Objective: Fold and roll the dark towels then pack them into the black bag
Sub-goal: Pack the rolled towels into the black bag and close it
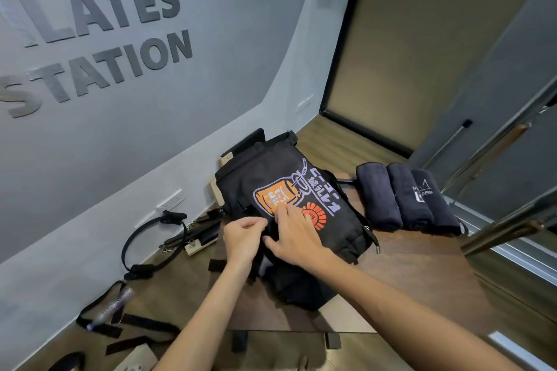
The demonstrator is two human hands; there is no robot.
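The black bag (pixel 271 178), printed with an orange cup and lilac lettering, lies on its side on a brown padded bench (pixel 422 274). My left hand (pixel 242 238) pinches the bag's near edge with curled fingers. My right hand (pixel 297 238) lies on the bag beside it, fingers spread over the print and thumb hooked at the same edge. Three rolled dark navy towels (pixel 405 199) lie side by side on the bench to the right of the bag; the rightmost shows a white logo. More dark fabric (pixel 298 289) bunches below my hands.
A black exercise ring (pixel 144 247) leans at the grey wall on the left. Black straps (pixel 120 328) and a clear bottle (pixel 113 307) lie on the wooden floor. Metal rails (pixel 500 226) of a machine run along the right.
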